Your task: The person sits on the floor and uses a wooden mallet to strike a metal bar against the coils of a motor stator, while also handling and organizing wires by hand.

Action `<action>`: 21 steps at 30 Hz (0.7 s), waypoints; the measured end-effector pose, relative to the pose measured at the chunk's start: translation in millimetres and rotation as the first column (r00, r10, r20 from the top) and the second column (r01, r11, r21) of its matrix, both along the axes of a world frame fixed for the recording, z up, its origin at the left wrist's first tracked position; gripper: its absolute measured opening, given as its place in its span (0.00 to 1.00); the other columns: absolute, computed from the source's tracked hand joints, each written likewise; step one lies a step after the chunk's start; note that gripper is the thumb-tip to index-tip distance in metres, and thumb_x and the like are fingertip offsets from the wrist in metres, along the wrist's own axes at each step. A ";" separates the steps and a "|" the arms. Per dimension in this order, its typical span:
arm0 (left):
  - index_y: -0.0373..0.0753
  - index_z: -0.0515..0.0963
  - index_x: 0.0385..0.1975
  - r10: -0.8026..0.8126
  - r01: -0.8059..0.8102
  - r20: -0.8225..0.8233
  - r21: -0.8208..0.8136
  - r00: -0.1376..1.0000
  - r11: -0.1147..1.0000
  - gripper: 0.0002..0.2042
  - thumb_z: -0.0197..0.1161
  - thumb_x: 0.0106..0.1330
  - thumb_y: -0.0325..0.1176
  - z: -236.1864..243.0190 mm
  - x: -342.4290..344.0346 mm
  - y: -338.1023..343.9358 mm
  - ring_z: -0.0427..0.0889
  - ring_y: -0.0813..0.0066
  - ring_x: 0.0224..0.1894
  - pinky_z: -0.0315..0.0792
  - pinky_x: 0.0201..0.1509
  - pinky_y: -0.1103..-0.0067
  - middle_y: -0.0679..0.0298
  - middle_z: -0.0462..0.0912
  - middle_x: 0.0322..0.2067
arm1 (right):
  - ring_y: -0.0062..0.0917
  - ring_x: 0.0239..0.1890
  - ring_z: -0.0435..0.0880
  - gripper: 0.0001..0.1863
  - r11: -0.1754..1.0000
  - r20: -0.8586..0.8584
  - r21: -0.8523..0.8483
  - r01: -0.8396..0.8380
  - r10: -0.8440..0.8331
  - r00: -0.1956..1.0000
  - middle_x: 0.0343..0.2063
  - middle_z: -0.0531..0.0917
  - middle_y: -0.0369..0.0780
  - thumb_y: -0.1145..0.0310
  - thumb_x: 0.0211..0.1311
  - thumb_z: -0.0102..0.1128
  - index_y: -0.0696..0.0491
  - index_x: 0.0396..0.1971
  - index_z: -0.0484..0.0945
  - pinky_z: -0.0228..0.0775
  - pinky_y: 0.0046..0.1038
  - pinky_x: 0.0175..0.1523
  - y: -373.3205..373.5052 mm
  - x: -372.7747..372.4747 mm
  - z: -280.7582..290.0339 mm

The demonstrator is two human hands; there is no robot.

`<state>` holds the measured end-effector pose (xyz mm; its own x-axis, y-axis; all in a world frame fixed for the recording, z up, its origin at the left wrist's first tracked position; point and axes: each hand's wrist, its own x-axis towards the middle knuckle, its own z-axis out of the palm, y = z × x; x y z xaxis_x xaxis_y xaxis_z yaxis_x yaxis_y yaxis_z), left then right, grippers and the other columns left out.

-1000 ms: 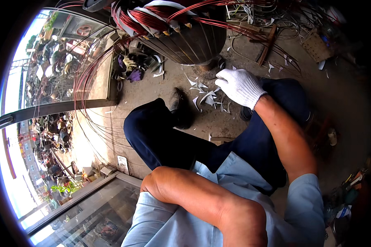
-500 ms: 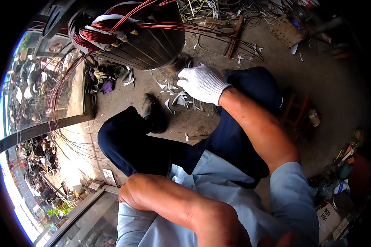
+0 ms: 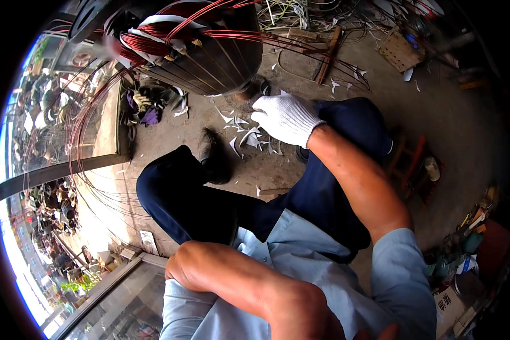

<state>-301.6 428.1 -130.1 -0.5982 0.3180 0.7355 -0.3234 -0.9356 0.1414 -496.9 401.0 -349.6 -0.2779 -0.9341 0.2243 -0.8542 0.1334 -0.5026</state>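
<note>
My right hand (image 3: 287, 119), in a white knitted glove, rests by my right knee with its back up and its fingers curled in. Whatever they may hold is hidden. My left forearm (image 3: 232, 272) folds across my body to the right. Of my left hand (image 3: 381, 333), only a dim part shows at the lower edge, and its grip cannot be made out. Beyond the glove stands a dark, ribbed metal drum (image 3: 226, 65). Bundled red wire coils (image 3: 147, 44) with white sheet strips sit at its left end, and long red wires trail from them.
White cut scraps (image 3: 249, 136) litter the floor between my feet. A brown wooden frame (image 3: 330, 55) and a perforated board (image 3: 401, 48) lie farther off. Near my right knee stands a reddish stool-like frame (image 3: 413, 164). A glass panel's metal bar (image 3: 62, 174) runs along the left.
The drum and coils sit slightly farther right in the picture as the view shifts. A blurred pinkish patch now shows beside the coils' left end. My right hand keeps its curled pose.
</note>
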 end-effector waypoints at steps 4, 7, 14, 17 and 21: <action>0.12 0.62 0.65 0.092 -0.092 -0.084 -0.002 0.992 0.996 0.28 0.37 0.78 0.35 -23.2 12.3 3.0 0.78 0.47 0.50 0.69 0.59 0.75 0.31 0.73 0.55 | 0.47 0.36 0.86 0.17 0.997 0.087 -0.017 0.075 -0.073 0.994 0.28 0.85 0.49 0.54 0.69 0.53 0.52 0.31 0.80 0.78 0.48 0.43 -2.2 -0.5 -9.1; 0.22 0.68 0.49 0.720 -0.754 -0.239 -0.308 0.651 0.580 0.22 0.43 0.76 0.41 -30.7 3.2 -6.4 0.79 0.55 0.38 0.69 0.62 0.68 0.42 0.75 0.41 | 0.49 0.34 0.86 0.17 0.993 0.126 0.020 0.117 -0.119 0.985 0.28 0.85 0.50 0.53 0.69 0.54 0.52 0.33 0.81 0.77 0.50 0.42 -2.7 2.0 -1.3; 0.38 0.79 0.33 0.831 -0.591 0.524 -0.615 0.188 0.522 0.24 0.45 0.75 0.51 -86.5 -8.9 -38.1 0.81 0.64 0.36 0.64 0.70 0.52 0.64 0.76 0.23 | 0.36 0.40 0.89 0.16 0.983 0.274 0.018 0.184 -0.181 0.944 0.39 0.89 0.42 0.59 0.70 0.60 0.54 0.47 0.84 0.80 0.36 0.46 0.5 5.6 26.6; 0.38 0.80 0.32 0.748 -0.573 0.651 -0.568 0.127 0.591 0.22 0.46 0.74 0.50 -105.9 -11.7 -50.0 0.80 0.64 0.37 0.64 0.70 0.52 0.63 0.77 0.23 | 0.20 0.38 0.89 0.16 0.974 0.681 -0.037 0.224 -0.139 0.719 0.38 0.89 0.42 0.66 0.72 0.62 0.60 0.51 0.82 0.80 0.23 0.43 -0.8 -1.0 27.4; 0.37 0.78 0.30 0.782 -0.603 0.620 -0.601 0.064 0.525 0.21 0.47 0.73 0.48 -126.5 -17.2 -57.0 0.80 0.63 0.35 0.63 0.70 0.50 0.62 0.76 0.22 | 0.21 0.33 0.88 0.15 0.961 0.830 -0.092 0.260 -0.071 0.554 0.33 0.90 0.41 0.61 0.70 0.63 0.58 0.45 0.85 0.78 0.25 0.40 0.5 1.7 34.5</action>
